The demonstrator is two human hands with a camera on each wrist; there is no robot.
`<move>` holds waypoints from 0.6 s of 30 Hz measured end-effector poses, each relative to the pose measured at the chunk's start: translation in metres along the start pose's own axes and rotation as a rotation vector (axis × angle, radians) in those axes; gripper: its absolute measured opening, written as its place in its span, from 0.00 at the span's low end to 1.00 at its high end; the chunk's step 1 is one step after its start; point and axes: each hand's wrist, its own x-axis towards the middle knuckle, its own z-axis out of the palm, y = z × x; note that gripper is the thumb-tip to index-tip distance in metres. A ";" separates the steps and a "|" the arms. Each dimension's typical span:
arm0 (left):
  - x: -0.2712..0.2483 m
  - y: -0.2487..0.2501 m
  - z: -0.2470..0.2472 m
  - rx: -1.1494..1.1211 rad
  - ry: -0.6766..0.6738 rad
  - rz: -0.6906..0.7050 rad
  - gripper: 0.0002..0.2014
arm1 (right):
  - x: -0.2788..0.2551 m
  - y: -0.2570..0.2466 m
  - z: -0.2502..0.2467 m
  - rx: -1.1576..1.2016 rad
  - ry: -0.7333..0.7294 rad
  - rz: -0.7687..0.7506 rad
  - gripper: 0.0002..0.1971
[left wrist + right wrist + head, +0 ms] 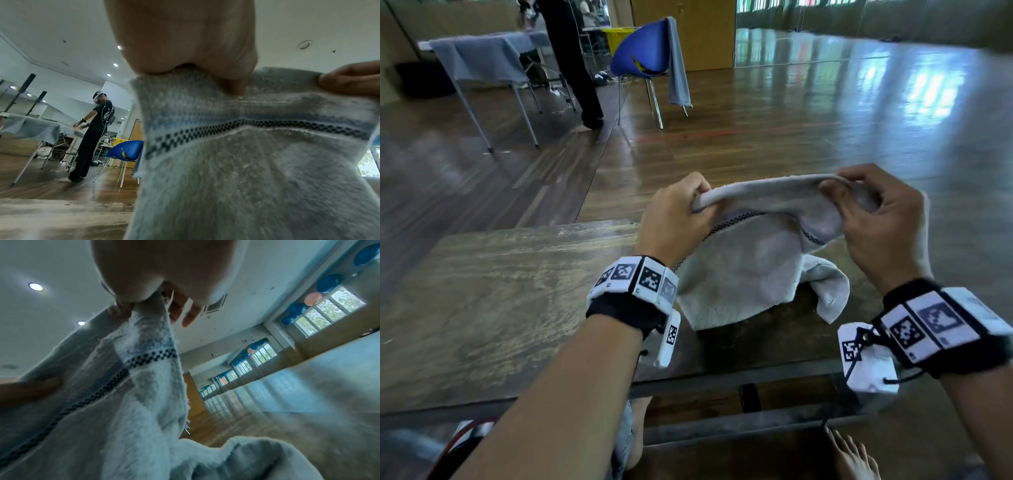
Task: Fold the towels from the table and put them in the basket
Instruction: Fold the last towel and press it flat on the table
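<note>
A pale grey towel with a dark checkered stripe hangs between my two hands above the wooden table. My left hand grips its top edge at the left. My right hand pinches the same edge at the right. The lower end of the towel lies crumpled on the table. In the left wrist view the towel fills the frame under my fingers. The right wrist view shows the towel pinched in my fingertips. No basket shows near the table.
A blue chair with a grey towel draped over it stands on the floor beyond the table. A person stands at another cloth-covered table at the far left. A yellow crate sits behind the chair. My bare foot is under the table.
</note>
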 end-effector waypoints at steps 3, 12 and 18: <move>-0.002 -0.003 0.002 -0.049 -0.144 -0.031 0.09 | -0.009 0.011 -0.009 -0.056 -0.073 0.078 0.02; -0.019 -0.018 0.029 0.049 -0.299 -0.039 0.16 | -0.022 0.069 -0.030 -0.503 -0.516 0.486 0.14; -0.027 -0.007 0.047 -0.082 -0.387 0.034 0.13 | -0.034 0.076 -0.016 -0.532 -0.757 0.529 0.13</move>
